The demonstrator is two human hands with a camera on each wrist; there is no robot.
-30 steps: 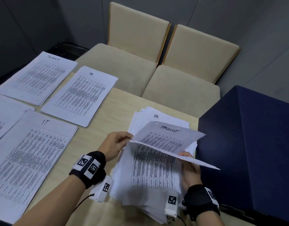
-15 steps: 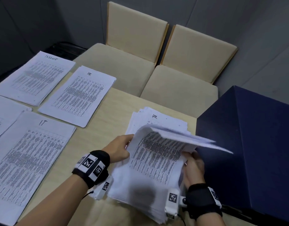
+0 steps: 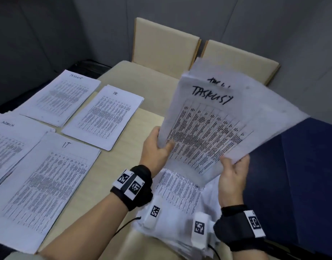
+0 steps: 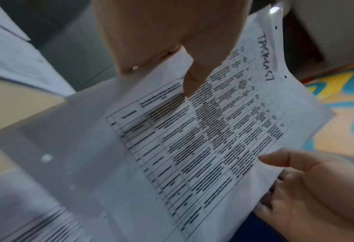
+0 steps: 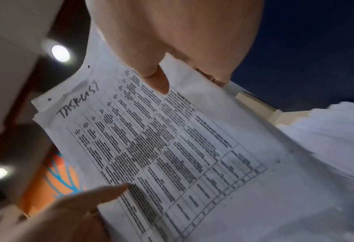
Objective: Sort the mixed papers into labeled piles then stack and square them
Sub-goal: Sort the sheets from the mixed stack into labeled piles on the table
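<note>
Hands (image 3: pixel 157 147) hold TASKLIST sheets (image 3: pixel 213 128); wrist views hide sorted piles (image 3: pixel 49 181).

1. A table (image 3: pixel 142 121) is seen in the middle of the head view.
2. Four paper piles are laid on its left part: the TASKLIST pile (image 3: pixel 62 96) at the upper left, the HR pile (image 3: pixel 105 117) just right of it, the ADMIN pile (image 3: pixel 9 141) at the left edge, and the IT pile (image 3: pixel 47 184) at the lower left.
3. The mixed stack (image 3: pixel 180 199) is laid at the lower middle.
4. A few sheets (image 3: pixel 208 128) are held above that stack, between the left hand (image 3: pixel 155 149) and the right hand (image 3: pixel 232 177).
5. A box (image 3: pixel 292 184) is placed at the right.
6. Two chairs (image 3: pixel 165 44) are set behind the table, at the top.
</note>
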